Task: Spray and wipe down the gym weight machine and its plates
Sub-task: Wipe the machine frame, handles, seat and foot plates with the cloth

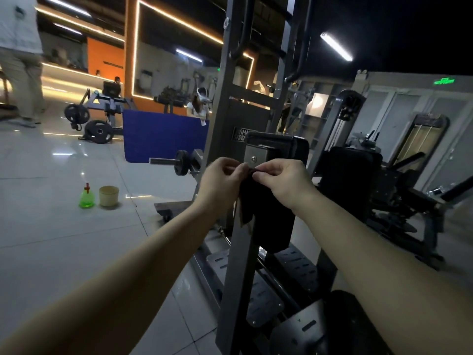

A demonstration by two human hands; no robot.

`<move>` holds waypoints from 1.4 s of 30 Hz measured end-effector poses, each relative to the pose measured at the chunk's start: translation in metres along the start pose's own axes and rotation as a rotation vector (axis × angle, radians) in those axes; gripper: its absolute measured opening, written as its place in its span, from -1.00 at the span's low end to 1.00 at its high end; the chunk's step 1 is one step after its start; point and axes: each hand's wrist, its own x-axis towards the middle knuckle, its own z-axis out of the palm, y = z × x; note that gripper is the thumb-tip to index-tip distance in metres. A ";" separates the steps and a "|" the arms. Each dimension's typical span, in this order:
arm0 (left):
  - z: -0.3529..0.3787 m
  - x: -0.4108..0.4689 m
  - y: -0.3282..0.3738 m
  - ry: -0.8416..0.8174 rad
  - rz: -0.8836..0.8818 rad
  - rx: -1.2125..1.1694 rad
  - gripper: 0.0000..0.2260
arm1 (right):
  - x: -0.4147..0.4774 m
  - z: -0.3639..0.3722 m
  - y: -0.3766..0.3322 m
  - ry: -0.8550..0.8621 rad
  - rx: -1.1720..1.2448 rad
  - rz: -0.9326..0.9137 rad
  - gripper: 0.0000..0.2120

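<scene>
a dark cloth (247, 201) is pinched at its top edge by the left hand (220, 179) and the right hand (284, 183), fingers curled, and is held hanging before the weight machine (235, 265). a small plate (182, 162) is carried on a peg at the machine's left. further left, a green spray bottle (87, 197) is stood on the floor just beside a beige tub (109, 196).
</scene>
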 end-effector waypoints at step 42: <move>0.124 -0.034 -0.087 0.369 0.200 0.026 -0.73 | 0.077 -0.039 0.062 0.312 -0.431 -0.722 -0.60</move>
